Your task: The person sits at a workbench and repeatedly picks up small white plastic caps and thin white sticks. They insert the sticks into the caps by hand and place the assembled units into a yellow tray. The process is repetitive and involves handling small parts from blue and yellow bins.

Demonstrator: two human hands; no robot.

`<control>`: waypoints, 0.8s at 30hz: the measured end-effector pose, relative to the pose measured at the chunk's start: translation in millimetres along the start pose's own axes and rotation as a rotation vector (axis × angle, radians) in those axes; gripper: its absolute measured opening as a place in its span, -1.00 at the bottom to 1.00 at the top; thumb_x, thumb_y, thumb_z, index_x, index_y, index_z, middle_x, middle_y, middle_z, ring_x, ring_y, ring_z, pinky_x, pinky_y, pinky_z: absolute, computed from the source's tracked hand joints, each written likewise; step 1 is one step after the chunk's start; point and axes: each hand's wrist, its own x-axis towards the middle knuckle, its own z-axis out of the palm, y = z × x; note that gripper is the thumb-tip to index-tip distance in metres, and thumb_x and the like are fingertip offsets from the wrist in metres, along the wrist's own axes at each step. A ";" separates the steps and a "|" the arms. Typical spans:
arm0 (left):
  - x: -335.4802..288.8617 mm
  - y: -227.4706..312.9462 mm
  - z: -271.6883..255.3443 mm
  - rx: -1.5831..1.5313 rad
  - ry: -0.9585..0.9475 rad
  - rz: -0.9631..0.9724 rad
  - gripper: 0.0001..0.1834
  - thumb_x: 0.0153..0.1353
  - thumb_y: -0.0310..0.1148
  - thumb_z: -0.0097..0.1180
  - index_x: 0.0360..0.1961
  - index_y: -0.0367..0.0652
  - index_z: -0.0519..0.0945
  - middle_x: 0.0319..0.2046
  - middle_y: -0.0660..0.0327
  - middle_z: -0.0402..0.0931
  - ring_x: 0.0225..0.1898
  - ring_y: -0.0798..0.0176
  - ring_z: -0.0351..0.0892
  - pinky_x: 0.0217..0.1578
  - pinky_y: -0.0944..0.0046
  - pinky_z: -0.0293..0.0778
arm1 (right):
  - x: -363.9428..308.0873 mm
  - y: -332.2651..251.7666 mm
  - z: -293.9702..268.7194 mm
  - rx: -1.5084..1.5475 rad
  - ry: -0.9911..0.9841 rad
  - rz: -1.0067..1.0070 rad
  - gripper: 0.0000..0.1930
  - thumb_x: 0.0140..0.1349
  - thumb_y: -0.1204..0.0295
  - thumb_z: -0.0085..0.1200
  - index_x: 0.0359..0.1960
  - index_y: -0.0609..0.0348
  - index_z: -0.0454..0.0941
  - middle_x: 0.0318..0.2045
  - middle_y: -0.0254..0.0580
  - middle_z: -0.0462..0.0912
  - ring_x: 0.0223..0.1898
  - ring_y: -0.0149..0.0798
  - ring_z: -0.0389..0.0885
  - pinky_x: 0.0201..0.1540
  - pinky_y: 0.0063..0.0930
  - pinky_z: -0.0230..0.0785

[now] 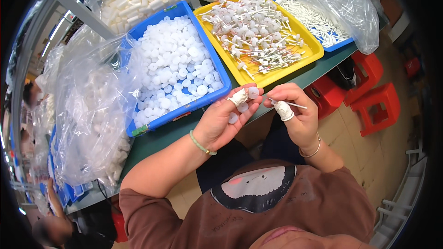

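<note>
My left hand (216, 122) is palm up at the middle, its taped thumb and a finger pinching a small translucent white plastic disc (253, 92). Two more such discs rest against its fingers and palm. Just to the right, my right hand (304, 117) grips a thin white stick (296, 105) with its fingertips and a thumb wrapped in white tape (283, 110). The stick's inner end points toward the pinched disc, with a small gap between the hands. Beyond my left hand, a blue tray (224, 86) holds many loose discs (170, 60).
A yellow tray (318, 56) holds sticks with discs and thin reddish wires. Behind it, a blue tray (340, 44) has short white tubes. Clear plastic bags (87, 115) flank the green table (146, 151). Red stools (379, 106) stand at right; another person (57, 228) is at lower left.
</note>
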 end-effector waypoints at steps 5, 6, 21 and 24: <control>-1.5 0.5 1.8 0.052 0.010 0.005 -0.65 0.32 -0.43 -0.03 0.10 -0.32 0.38 0.02 0.08 0.45 0.05 0.26 0.50 0.05 0.46 0.50 | -1.3 -0.6 -2.9 -0.032 0.024 -0.003 -0.81 0.24 0.66 -0.03 -0.12 0.40 0.48 -0.09 -0.05 0.45 -0.12 -0.28 0.57 -0.02 -0.49 0.45; -1.9 0.9 1.7 0.063 0.008 0.005 -0.65 0.32 -0.43 -0.02 0.10 -0.32 0.38 0.02 0.09 0.45 0.05 0.26 0.50 0.05 0.46 0.51 | -1.6 -1.0 -3.0 -0.050 0.022 -0.020 -0.81 0.24 0.66 -0.03 -0.12 0.39 0.49 -0.09 -0.05 0.45 -0.12 -0.28 0.57 -0.02 -0.49 0.45; -2.5 -0.9 0.5 0.118 -0.006 0.005 -0.57 0.28 -0.44 0.05 0.16 -0.25 0.33 0.03 0.11 0.45 0.08 0.25 0.48 0.07 0.45 0.48 | 0.2 -13.4 -0.6 -0.303 0.032 -0.071 -0.81 0.17 0.65 0.03 -0.16 0.34 0.51 -0.21 -0.14 0.57 -0.19 -0.34 0.60 -0.09 -0.55 0.44; -2.5 -2.5 -0.2 0.127 -0.032 0.005 -0.56 0.26 -0.48 0.07 0.16 -0.25 0.33 0.02 0.12 0.45 0.05 0.28 0.50 0.05 0.45 0.49 | 1.1 -12.5 7.8 -0.141 0.118 0.017 -0.82 0.17 0.66 0.04 -0.18 0.34 0.52 -0.17 -0.11 0.58 -0.16 -0.34 0.60 -0.08 -0.54 0.44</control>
